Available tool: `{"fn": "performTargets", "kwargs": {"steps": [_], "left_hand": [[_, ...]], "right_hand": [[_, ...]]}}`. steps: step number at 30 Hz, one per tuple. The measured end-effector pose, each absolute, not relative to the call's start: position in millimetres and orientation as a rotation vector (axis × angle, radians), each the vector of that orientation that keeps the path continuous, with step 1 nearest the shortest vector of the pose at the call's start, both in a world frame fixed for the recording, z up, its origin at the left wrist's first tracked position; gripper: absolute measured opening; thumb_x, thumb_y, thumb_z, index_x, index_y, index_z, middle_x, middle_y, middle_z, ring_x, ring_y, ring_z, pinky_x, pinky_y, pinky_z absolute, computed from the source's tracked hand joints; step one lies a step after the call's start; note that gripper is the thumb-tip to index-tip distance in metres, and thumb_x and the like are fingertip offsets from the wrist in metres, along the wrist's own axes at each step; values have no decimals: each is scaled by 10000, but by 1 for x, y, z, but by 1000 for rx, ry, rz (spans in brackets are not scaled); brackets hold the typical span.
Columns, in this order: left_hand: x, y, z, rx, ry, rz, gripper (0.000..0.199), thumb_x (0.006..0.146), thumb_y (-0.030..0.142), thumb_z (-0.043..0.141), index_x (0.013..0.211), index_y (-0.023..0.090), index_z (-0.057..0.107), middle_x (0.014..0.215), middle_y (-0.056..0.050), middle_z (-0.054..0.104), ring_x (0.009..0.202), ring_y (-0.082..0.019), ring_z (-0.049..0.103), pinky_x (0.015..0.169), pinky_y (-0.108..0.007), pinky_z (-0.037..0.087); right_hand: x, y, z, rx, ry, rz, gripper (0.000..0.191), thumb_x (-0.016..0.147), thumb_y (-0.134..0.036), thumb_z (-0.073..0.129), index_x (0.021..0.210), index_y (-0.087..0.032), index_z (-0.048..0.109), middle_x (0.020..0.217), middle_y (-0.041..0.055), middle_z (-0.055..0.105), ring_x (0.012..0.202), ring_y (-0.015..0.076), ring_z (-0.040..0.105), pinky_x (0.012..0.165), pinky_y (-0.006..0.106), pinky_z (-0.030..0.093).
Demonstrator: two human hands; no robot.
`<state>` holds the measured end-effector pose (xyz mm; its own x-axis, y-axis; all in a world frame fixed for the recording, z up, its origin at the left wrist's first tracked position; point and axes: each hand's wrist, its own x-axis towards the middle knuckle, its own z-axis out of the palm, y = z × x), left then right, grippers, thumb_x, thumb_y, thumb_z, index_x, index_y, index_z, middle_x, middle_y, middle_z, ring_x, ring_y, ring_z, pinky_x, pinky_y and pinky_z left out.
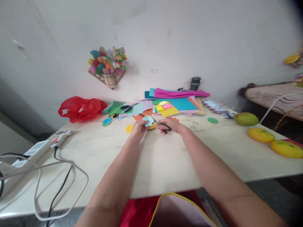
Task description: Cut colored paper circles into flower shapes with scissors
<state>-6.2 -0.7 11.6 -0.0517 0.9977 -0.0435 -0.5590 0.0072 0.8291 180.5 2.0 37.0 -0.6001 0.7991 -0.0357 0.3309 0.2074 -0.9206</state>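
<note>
My left hand (139, 129) pinches a light blue paper flower (148, 121) with a scalloped edge, above the table. My right hand (172, 125) is closed around the dark handles of a pair of scissors (165, 126). The scissor blades point left and lie close beside the flower; whether they touch it I cannot tell. Yellow paper (152, 125) shows just under the flower, and another yellow paper piece (129, 128) lies left of my left hand. Orange paper (140, 117) is on the table behind my hands.
Coloured paper sheets (182, 105) are stacked at the back by the wall. A second pair of scissors (126, 108) and a red plastic bag (81, 108) lie left. Mangoes (260, 134) sit right. A power strip (35, 151) with cables runs along the left edge.
</note>
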Motion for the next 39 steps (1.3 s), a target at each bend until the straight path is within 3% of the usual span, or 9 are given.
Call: {"fn": "performTargets", "kwargs": {"steps": [11, 39], "left_hand": [[-7, 0, 13, 689, 849, 1451, 159, 573, 40, 619, 728, 75, 635, 710, -99, 691, 667, -200, 677, 595, -268, 554], [-6, 5, 10, 655, 937, 1521, 134, 542, 30, 630, 656, 102, 621, 644, -59, 658, 613, -166, 640, 591, -270, 549]], "right_hand": [[179, 2, 36, -1081, -2044, 1365, 269, 711, -358, 687, 702, -140, 529, 590, -6, 598, 465, 77, 539, 447, 184, 379], [175, 7, 28, -1090, -2046, 1327, 303, 719, -400, 694, 712, -148, 526, 599, 2, 612, 447, 78, 543, 426, 182, 383]]}}
